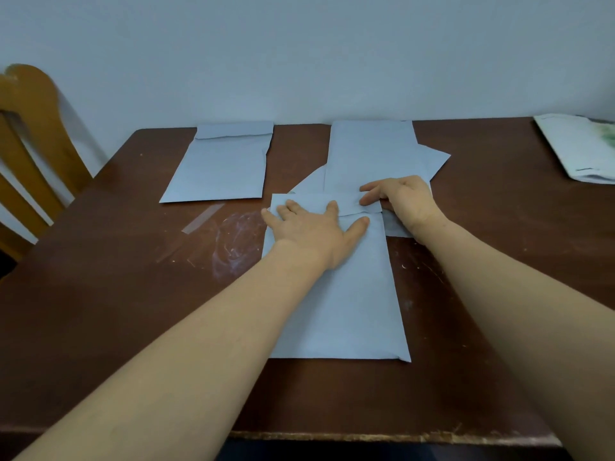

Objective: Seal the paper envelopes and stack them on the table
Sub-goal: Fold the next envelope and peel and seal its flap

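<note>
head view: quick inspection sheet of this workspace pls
surface: brown table, scratched, whitish smear left of centre
job's things: near envelope under both hands, flap folded down; left envelope far back; loose pile far centre
clutter: clear strip; white packet at right edge
hands: left hand flat on the flap; right hand touches its right end, grip unclear
cables: nothing seen
surroundings: wooden chair left, pale wall behind

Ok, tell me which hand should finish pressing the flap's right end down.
Right. The right hand rests its fingers on the right end of the flap, while the left hand lies flat across the envelope, pinning it to the table; that one probably shouldn't move.
</note>
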A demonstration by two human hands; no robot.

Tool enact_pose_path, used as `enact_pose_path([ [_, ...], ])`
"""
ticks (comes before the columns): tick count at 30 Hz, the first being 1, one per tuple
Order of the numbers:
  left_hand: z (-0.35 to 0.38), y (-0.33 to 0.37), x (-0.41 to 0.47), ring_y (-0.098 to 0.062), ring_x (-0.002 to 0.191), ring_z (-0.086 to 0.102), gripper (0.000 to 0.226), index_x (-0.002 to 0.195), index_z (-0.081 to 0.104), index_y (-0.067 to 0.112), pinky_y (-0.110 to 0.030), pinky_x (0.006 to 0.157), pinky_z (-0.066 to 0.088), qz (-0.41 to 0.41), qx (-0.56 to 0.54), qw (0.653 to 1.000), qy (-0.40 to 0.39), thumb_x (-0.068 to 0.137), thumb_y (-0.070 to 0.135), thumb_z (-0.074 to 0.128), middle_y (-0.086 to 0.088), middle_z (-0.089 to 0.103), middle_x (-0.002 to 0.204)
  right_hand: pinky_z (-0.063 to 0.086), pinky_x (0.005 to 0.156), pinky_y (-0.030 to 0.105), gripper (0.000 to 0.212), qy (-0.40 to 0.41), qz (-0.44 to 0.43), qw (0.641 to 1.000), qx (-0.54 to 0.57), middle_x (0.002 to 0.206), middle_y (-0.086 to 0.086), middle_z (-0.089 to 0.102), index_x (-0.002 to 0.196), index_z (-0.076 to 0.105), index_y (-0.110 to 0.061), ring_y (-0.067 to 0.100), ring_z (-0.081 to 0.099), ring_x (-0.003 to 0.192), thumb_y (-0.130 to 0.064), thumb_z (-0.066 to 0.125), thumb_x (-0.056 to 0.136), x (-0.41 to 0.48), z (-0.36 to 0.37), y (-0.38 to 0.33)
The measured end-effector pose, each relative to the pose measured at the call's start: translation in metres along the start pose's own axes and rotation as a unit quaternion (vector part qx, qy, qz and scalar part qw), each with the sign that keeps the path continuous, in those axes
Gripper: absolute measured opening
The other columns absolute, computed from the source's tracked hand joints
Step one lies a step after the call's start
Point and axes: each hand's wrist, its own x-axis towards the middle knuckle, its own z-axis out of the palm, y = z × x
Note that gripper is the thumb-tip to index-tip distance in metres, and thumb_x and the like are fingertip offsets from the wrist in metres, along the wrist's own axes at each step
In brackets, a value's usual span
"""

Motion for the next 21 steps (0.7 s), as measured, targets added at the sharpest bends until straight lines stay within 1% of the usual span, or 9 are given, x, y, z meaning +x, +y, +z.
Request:
enact_pose_path([
  [2,0.001,0.005,0.001,-0.033,0.144,0.011,0.072,0.146,0.028,0.019,-0.052,0.115,0.0,0.054,0.001,0.996,0.064,0.091,0.064,0.013,-0.024,0.019,0.152,0.05,0.096,0.04,0.019,0.001,0.0,1.0,-0.003,0.095,0.006,0.074,0.074,0.077,-0.013,0.024,0.065,0.1,-0.007,0.064,0.061,0.001,0.0,0.003],
  [3,0.003,0.008,0.001,-0.029,0.144,0.013,0.069,0.145,0.029,0.012,-0.046,0.117,0.004,0.094,-0.024,0.992,0.085,0.094,0.057,0.017,-0.02,0.021,0.153,0.05,0.097,0.04,0.018,0.004,0.001,1.0,-0.005,0.095,0.005,0.074,0.073,0.077,-0.014,0.024,0.065,0.101,-0.008,0.064,0.061,0.001,0.0,0.004],
  [5,0.01,0.016,0.001,-0.027,0.141,0.02,0.066,0.145,0.026,0.006,-0.04,0.115,0.017,0.134,-0.084,0.985,0.073,0.095,0.05,0.025,-0.017,0.025,0.152,0.049,0.098,0.039,0.018,0.006,0.0,1.0,-0.012,0.096,0.004,0.074,0.074,0.077,-0.014,0.023,0.064,0.103,-0.009,0.064,0.062,0.0,-0.001,0.006],
  [8,0.016,0.026,0.002,-0.034,0.139,0.022,0.071,0.144,0.025,0.006,-0.045,0.113,0.022,0.122,-0.073,0.988,0.068,0.092,0.055,0.029,-0.022,0.025,0.15,0.053,0.093,0.033,0.016,0.01,-0.011,1.0,0.009,0.097,0.005,0.073,0.082,0.075,-0.008,0.019,0.066,0.096,-0.007,0.064,0.071,0.001,-0.002,0.004],
  [10,0.017,0.028,0.001,-0.037,0.137,0.022,0.073,0.144,0.025,0.009,-0.047,0.113,0.022,0.109,-0.068,0.989,0.068,0.089,0.058,0.031,-0.024,0.025,0.148,0.057,0.084,0.028,0.018,0.035,-0.023,0.997,0.057,0.095,0.011,0.07,0.089,0.071,0.001,0.018,0.068,0.087,-0.005,0.056,0.081,-0.001,-0.001,0.002],
  [13,0.017,0.027,0.001,-0.038,0.138,0.02,0.071,0.145,0.025,0.018,-0.049,0.113,0.019,0.119,-0.069,0.988,0.068,0.088,0.059,0.033,-0.021,0.022,0.15,0.059,0.078,0.032,0.023,0.088,-0.028,0.991,0.101,0.092,0.018,0.069,0.091,0.068,0.004,0.027,0.069,0.087,-0.006,0.049,0.085,-0.001,-0.001,0.003],
  [16,0.014,0.026,0.001,-0.04,0.136,0.022,0.064,0.145,0.026,0.024,-0.05,0.112,0.021,0.14,-0.081,0.984,0.07,0.09,0.057,0.031,-0.01,0.024,0.153,0.059,0.078,0.034,0.025,0.106,-0.021,0.989,0.097,0.094,0.022,0.07,0.089,0.069,0.005,0.029,0.07,0.088,-0.007,0.048,0.084,-0.001,-0.002,0.002],
  [19,0.01,0.028,0.002,-0.034,0.133,0.031,0.071,0.146,0.023,0.011,-0.045,0.106,0.029,0.093,-0.139,0.982,0.083,0.09,0.055,0.033,-0.01,0.033,0.148,0.059,0.077,0.031,0.026,0.105,-0.026,0.991,0.078,0.092,0.021,0.07,0.089,0.068,0.005,0.027,0.07,0.086,-0.006,0.045,0.086,-0.002,0.0,0.004],
  [21,0.012,0.033,0.002,-0.034,0.134,0.03,0.078,0.144,0.025,0.008,-0.046,0.106,0.03,0.071,-0.103,0.989,0.081,0.087,0.06,0.034,-0.017,0.03,0.148,0.059,0.076,0.03,0.026,0.107,-0.032,0.991,0.069,0.091,0.019,0.07,0.088,0.068,0.004,0.026,0.07,0.086,-0.006,0.045,0.087,-0.003,0.001,0.006],
])
